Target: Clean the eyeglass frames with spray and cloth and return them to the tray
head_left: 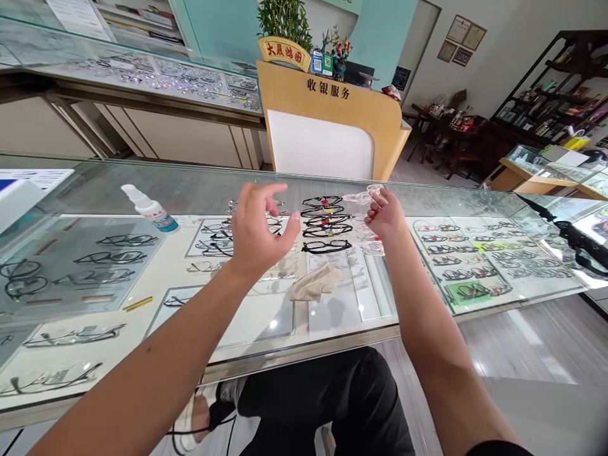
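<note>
My left hand (261,225) hovers over the glass counter (209,190) with its thumb and fingers apart, nothing between them. On the right, my right hand (386,214) has its fingers curled at a pair of clear, pinkish eyeglasses (358,197), which look pinched at one end; the fingertips partly hide the contact. Between the hands lies a column of black-framed eyeglasses (327,246), several pairs with small coloured tags. More pale frames lie under my right wrist, partly hidden. A crumpled beige cloth (314,283) rests in front of the black frames.
A spray bottle with blue liquid (154,212) stands at the left on the counter. Eyeglasses (468,290) fill the display at right, and others (109,258) lie at left. A dark strap-like object (574,237) sits at the right edge. Beyond stands a wooden cashier desk (327,107).
</note>
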`<state>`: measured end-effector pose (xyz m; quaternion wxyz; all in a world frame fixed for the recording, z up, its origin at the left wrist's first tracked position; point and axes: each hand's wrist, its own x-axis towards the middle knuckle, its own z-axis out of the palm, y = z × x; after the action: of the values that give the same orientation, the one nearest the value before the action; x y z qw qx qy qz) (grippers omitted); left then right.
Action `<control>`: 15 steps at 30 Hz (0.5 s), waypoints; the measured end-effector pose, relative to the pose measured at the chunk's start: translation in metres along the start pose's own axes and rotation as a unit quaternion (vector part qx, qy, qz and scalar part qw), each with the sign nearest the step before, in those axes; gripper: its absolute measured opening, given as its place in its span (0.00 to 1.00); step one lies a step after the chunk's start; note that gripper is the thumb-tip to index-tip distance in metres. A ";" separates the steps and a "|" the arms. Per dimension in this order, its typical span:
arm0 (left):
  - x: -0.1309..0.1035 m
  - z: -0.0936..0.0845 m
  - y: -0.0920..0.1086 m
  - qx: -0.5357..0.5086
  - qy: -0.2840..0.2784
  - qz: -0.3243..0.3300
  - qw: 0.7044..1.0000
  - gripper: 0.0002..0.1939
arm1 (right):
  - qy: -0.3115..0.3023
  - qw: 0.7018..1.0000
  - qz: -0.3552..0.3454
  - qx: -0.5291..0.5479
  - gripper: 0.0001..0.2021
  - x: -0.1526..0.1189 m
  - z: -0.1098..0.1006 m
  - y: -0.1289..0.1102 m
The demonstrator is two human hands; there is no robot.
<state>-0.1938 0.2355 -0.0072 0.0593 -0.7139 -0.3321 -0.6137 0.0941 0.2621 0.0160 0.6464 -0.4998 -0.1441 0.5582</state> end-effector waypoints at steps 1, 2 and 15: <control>0.000 0.000 0.000 0.001 -0.004 -0.005 1.000 0.23 | -0.014 1.000 0.012 0.016 0.09 0.000 0.000 0.001; 0.000 0.000 0.000 0.002 -0.009 -0.010 1.000 0.23 | -0.029 0.999 0.022 0.035 0.10 0.000 0.001 0.002; 0.001 -0.005 0.009 0.008 -0.059 -0.052 0.997 0.19 | -0.101 0.966 0.154 0.181 0.16 0.017 -0.003 0.006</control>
<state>-0.1934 0.2262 -0.0019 0.0130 -0.7302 -0.3763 -0.5702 0.0988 0.2747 0.0037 0.6143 -0.3317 -0.0267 0.7154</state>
